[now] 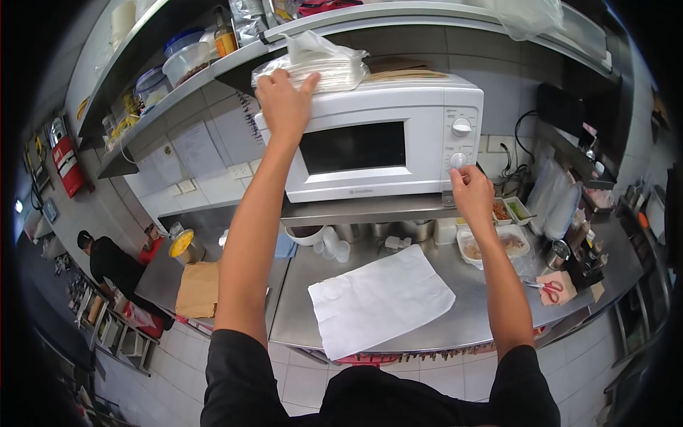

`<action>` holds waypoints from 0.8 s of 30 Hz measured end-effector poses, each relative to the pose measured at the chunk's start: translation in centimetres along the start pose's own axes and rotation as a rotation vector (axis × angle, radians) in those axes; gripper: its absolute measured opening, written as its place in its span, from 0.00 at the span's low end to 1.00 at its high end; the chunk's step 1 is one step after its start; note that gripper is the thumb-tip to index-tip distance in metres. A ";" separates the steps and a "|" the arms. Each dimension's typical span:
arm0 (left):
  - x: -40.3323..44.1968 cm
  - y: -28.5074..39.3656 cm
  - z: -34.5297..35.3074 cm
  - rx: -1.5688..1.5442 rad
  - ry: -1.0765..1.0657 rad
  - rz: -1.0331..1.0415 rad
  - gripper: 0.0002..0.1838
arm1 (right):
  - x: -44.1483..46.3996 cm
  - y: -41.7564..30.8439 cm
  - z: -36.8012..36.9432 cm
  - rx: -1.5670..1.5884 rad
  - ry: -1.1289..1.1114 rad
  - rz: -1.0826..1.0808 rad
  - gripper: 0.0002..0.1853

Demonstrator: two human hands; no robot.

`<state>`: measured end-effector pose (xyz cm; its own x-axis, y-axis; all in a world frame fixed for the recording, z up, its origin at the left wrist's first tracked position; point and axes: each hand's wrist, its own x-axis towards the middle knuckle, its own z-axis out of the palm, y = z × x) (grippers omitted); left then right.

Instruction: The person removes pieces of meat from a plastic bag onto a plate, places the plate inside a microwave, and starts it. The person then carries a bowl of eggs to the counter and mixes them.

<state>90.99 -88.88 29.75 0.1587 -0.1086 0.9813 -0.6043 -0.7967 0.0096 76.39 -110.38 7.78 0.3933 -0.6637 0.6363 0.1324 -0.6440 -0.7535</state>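
Note:
The white microwave (356, 192) stands on a raised metal shelf, its door closed and its dark window facing me. My left hand (286, 103) is up at its top left corner, thumb spread from the fingers, against a clear plastic bag of flat white items (327, 67). The fingertips partly disappear behind the bag's edge. At the lower right of the front panel, my right hand (472, 191) pinches the lower dial (457, 161). The upper dial (461, 127) sits above it, untouched.
Below lies a white paper sheet (384, 299) on the metal counter (299, 320). Food tubs (512, 210), red scissors (551, 289) and bottles (596, 249) stand to the right. An overhead shelf (398, 13) holds goods. Far left, a person in black (117, 263) is bent over.

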 end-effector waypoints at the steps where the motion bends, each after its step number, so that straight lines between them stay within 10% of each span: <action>1: 0.1 0.1 0.3 0.013 -0.068 -0.026 0.30 | 0.0 0.0 0.1 -0.009 0.011 0.000 0.16; 24: -0.8 3.4 0.5 -0.203 -0.556 0.340 0.26 | 1.0 -1.2 2.6 -0.128 0.112 0.177 0.23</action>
<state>89.18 -91.75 28.90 0.2791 -0.6657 0.6921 -0.8172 -0.5431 -0.1928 79.01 -109.27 8.88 0.2961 -0.8040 0.5157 -0.0485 -0.5519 -0.8325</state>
